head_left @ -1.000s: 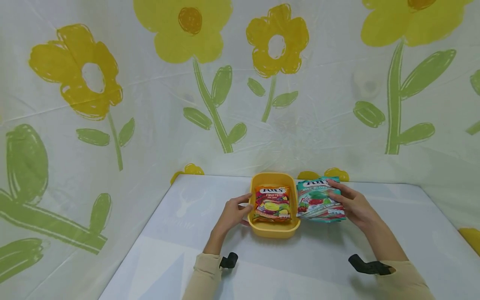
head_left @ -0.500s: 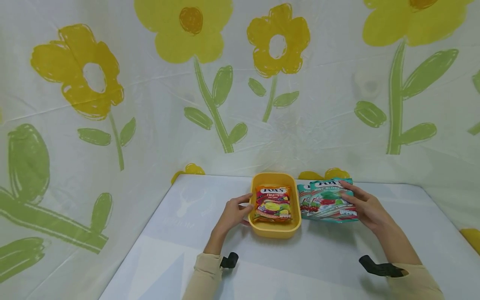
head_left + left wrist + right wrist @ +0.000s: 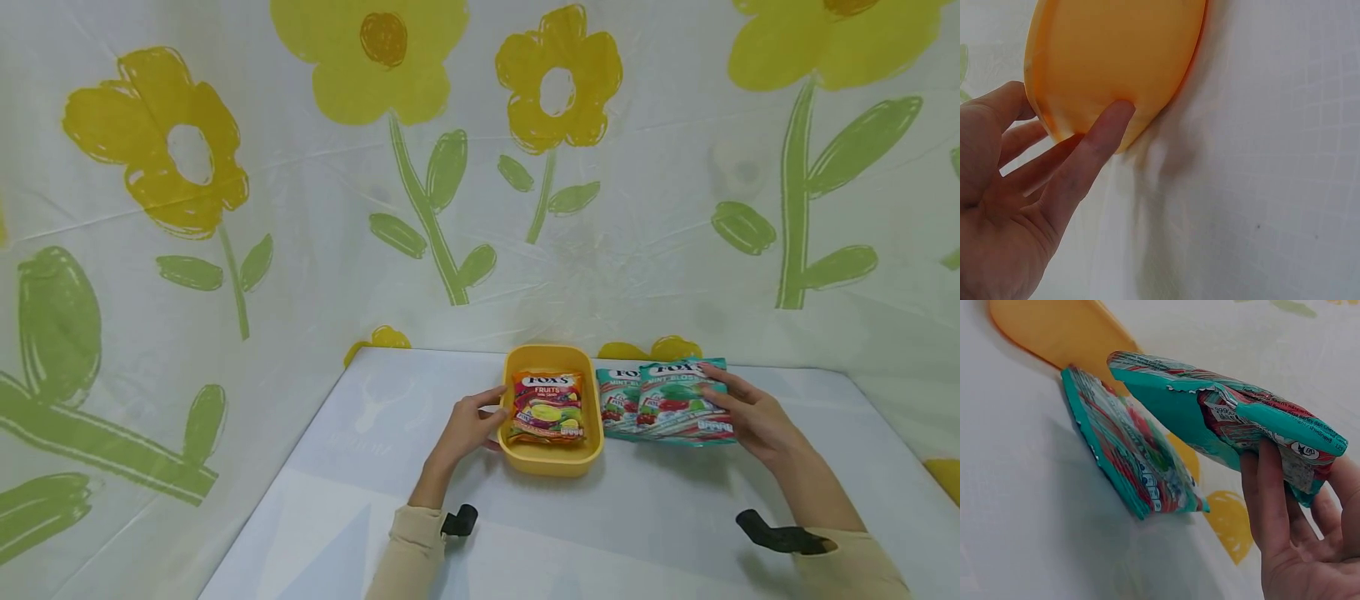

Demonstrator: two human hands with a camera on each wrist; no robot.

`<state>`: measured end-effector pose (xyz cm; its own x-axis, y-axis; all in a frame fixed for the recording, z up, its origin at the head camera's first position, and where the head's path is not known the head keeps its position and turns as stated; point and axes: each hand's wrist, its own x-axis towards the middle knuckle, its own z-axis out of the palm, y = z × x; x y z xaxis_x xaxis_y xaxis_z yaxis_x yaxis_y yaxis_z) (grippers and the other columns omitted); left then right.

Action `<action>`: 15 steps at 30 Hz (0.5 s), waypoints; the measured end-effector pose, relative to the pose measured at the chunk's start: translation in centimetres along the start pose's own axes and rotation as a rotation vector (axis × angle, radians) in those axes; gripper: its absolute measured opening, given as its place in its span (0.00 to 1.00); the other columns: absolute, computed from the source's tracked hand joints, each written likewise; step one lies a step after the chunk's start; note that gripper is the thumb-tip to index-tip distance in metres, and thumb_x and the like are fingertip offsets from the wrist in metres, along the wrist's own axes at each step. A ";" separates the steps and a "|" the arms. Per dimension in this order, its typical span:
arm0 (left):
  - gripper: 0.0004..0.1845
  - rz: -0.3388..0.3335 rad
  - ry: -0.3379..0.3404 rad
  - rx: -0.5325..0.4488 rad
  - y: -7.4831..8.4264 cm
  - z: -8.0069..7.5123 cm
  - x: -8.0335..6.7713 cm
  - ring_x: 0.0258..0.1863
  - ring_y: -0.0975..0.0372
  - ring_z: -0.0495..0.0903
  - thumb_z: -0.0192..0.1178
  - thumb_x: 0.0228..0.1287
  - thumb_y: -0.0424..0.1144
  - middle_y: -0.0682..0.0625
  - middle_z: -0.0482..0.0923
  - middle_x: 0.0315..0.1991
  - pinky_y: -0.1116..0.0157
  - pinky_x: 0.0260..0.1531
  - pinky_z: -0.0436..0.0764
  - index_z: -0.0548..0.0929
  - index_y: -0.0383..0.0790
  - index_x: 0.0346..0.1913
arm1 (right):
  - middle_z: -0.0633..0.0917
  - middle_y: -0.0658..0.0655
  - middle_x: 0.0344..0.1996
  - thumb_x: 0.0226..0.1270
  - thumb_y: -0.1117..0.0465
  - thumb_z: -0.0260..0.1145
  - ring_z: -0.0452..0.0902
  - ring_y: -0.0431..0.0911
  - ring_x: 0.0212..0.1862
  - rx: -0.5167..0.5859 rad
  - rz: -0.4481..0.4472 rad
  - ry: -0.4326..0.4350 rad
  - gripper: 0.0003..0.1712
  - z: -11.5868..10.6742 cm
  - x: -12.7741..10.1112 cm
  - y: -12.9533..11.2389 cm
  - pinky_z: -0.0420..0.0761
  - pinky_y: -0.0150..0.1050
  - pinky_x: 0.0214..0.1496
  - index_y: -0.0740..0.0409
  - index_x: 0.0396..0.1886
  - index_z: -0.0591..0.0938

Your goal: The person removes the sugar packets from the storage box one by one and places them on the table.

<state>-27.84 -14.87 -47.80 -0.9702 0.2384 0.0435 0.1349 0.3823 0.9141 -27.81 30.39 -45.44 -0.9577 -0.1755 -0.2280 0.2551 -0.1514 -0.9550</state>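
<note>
My left hand (image 3: pixel 468 429) holds the left side of a yellow plastic tub (image 3: pixel 551 468); in the left wrist view, its fingers grip the tub's outer wall (image 3: pixel 1110 56). Inside the tub lies an orange and red candy bag (image 3: pixel 546 410) marked FOX'S FRUITS. On the right, my right hand (image 3: pixel 757 425) grips a teal FOX'S MINT candy bag (image 3: pixel 678 404) by its right edge, raised off the table. A second teal candy bag (image 3: pixel 617 400), partly hidden behind the held one, rests on the table against the tub's right side. The right wrist view shows both teal bags apart.
A pale table (image 3: pixel 592 533) bears everything. Right behind its far edge hangs a white curtain (image 3: pixel 600 292) printed with yellow flowers and green leaves. A black strap mount (image 3: pixel 783 533) sits at the right wrist, another strap mount (image 3: pixel 460 521) at the left.
My right hand has drawn the held teal candy bag to the right, uncovering the second teal bag beside the tub. The left hand keeps its place on the tub.
</note>
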 end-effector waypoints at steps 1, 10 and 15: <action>0.27 0.001 -0.001 -0.001 0.0 0.0 0.0 0.49 0.48 0.85 0.58 0.70 0.39 0.36 0.75 0.62 0.59 0.25 0.88 0.70 0.42 0.70 | 0.67 0.40 0.53 0.72 0.55 0.61 0.76 0.35 0.45 0.001 0.004 0.006 0.33 -0.1 0.0 0.0 0.85 0.30 0.46 0.27 0.72 0.64; 0.27 0.013 -0.006 -0.034 -0.4 -0.1 0.2 0.47 0.49 0.86 0.59 0.68 0.40 0.37 0.77 0.61 0.59 0.23 0.88 0.72 0.43 0.69 | 0.68 0.39 0.51 0.70 0.56 0.63 0.78 0.33 0.44 0.042 0.021 0.035 0.33 -1.1 0.3 0.0 0.85 0.31 0.45 0.26 0.71 0.66; 0.27 0.016 -0.004 -0.035 -0.4 -0.1 0.2 0.46 0.50 0.87 0.59 0.69 0.40 0.37 0.77 0.61 0.58 0.24 0.88 0.72 0.43 0.70 | 0.71 0.37 0.48 0.70 0.57 0.64 0.79 0.34 0.43 0.057 0.031 0.045 0.34 -1.7 0.4 0.0 0.86 0.32 0.44 0.26 0.71 0.66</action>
<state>-28.15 -15.08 -48.09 -0.9671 0.2479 0.0565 0.1431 0.3471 0.9268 -28.43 31.94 -45.90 -0.9539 -0.1369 -0.2669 0.2907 -0.2020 -0.9352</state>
